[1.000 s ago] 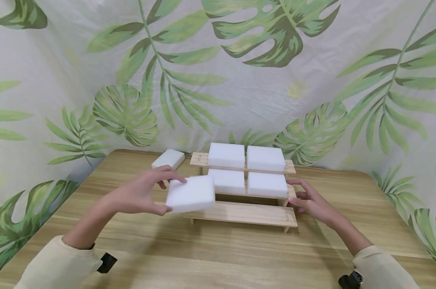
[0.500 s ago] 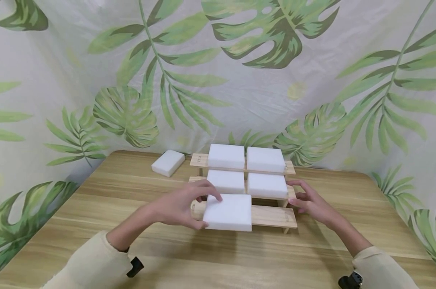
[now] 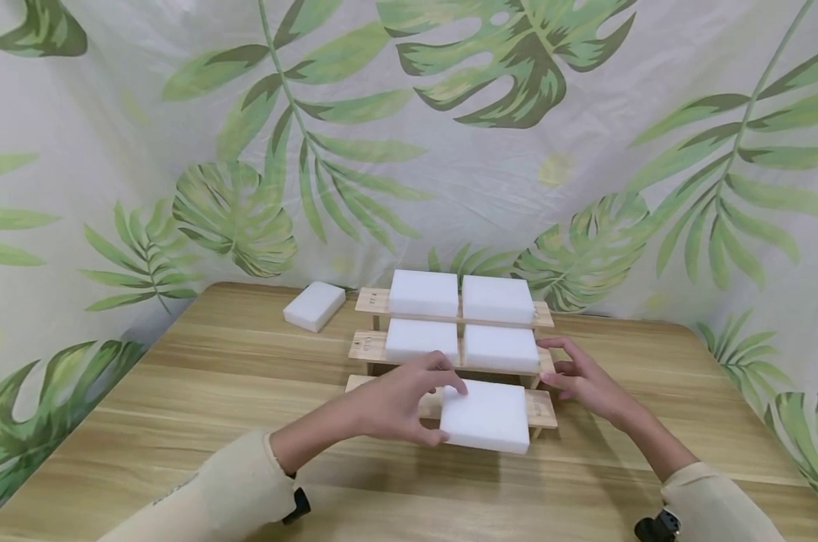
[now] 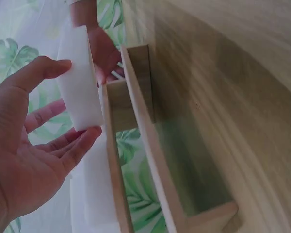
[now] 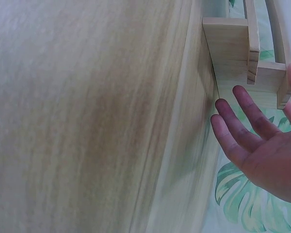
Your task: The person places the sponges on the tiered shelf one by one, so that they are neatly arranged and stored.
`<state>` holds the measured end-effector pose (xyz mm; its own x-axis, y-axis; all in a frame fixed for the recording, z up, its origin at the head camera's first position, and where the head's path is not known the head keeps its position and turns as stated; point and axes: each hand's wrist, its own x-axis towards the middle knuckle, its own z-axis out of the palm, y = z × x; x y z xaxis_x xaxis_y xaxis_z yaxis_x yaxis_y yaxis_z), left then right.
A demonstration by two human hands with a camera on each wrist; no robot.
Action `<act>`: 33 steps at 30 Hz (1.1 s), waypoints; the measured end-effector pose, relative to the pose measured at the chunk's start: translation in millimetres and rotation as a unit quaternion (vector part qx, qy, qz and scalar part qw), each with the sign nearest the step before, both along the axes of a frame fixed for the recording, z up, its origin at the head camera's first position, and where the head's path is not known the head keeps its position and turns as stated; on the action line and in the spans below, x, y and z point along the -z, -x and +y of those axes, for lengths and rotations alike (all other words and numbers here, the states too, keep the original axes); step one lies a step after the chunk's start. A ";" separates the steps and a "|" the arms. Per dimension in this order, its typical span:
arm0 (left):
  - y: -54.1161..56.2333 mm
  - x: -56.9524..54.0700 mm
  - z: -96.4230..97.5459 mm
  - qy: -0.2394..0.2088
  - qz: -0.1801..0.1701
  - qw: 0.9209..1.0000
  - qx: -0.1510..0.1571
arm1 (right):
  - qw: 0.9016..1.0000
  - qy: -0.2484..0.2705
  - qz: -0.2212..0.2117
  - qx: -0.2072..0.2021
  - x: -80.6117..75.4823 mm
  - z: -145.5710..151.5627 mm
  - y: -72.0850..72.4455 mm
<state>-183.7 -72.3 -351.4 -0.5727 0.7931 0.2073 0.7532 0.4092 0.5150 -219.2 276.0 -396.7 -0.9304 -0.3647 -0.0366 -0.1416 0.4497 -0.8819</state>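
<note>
My left hand (image 3: 404,403) pinches a white sponge (image 3: 486,414) by its left side, thumb at the front and fingers behind. The sponge is held over the right part of the lowest tier of a three-tier wooden stand (image 3: 368,346). In the left wrist view, the thumb and fingertips grip the sponge (image 4: 80,87) above the shelf boards. My right hand (image 3: 588,382) pinches the right end of the middle tier between thumb and index finger; its other fingers (image 5: 252,111) extend below the board in the right wrist view. Two white sponges lie on the top tier (image 3: 425,292) and two on the middle.
A loose white sponge (image 3: 315,306) lies on the wooden table (image 3: 212,391), left of the stand. Behind the table hangs a leaf-patterned cloth (image 3: 355,188). Black wrist devices (image 3: 658,525) sit at both sleeves.
My left hand has carried the sponge rightward, from the stand's left side to over the right part of the lowest tier. The right hand has stayed at the middle tier's end.
</note>
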 end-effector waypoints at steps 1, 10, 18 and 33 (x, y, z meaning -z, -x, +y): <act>0.1 2.4 3.7 0.002 0.001 1.000 -0.004 | 1.000 -0.001 0.001 0.001 -0.1 -0.2 -0.1; -0.7 19.2 28.0 0.047 0.001 0.997 -0.063 | 1.000 -0.004 0.000 0.005 0.8 -1.5 0.1; 0.0 26.5 33.9 0.084 0.057 0.991 -0.084 | 1.000 -0.004 0.000 0.006 1.3 -1.4 0.8; 5.7 29.8 37.6 0.061 0.042 0.993 -0.090 | 1.000 -0.012 0.001 0.009 2.0 0.8 2.0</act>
